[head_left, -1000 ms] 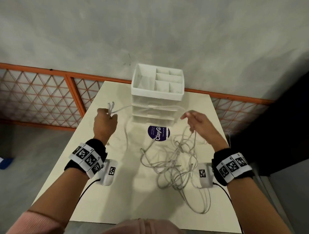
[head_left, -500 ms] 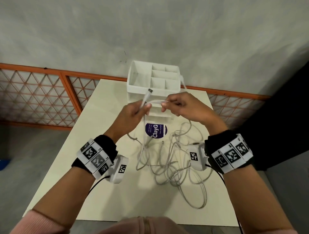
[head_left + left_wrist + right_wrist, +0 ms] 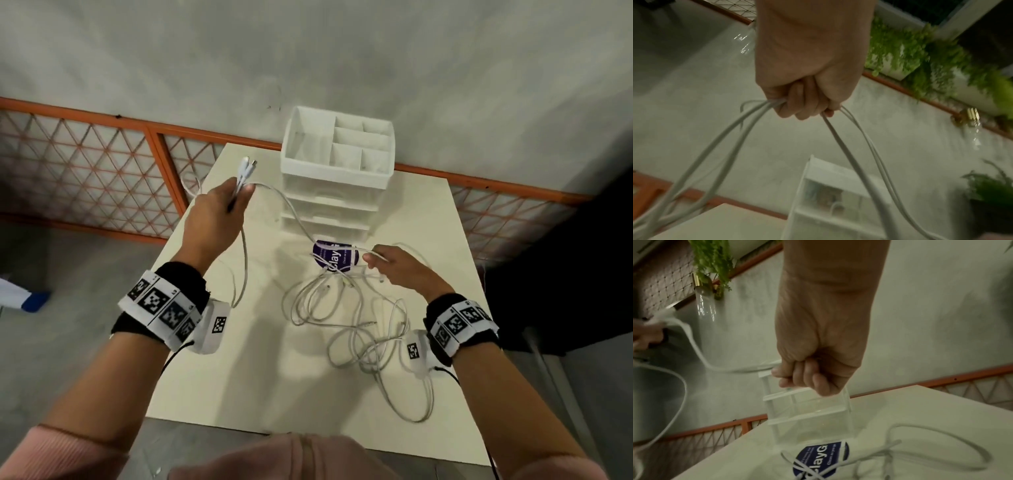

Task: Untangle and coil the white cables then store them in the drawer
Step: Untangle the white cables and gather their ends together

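A tangle of white cables (image 3: 356,325) lies on the cream table (image 3: 239,370), right of centre. My left hand (image 3: 219,212) is raised left of the drawer unit and grips looped cable strands (image 3: 756,116), with plug ends (image 3: 247,168) sticking up past the fist. One strand (image 3: 291,212) sags from that hand across to my right hand (image 3: 394,265), which pinches it just above the tangle. In the right wrist view the right hand (image 3: 809,374) has curled fingers and the strand (image 3: 694,340) runs off to the left. The white drawer unit (image 3: 337,178) stands at the table's back, drawers closed.
A round purple sticker (image 3: 337,257) is on the table in front of the drawer unit. An orange lattice railing (image 3: 102,171) and a grey wall lie behind the table. The unit's top tray (image 3: 342,144) has several open compartments. Floor drops away on both sides.
My hands were together in front of the drawer unit half a second ago. They have pulled apart: the left went up and left with the cable ends, the right dropped down and right along the strand.
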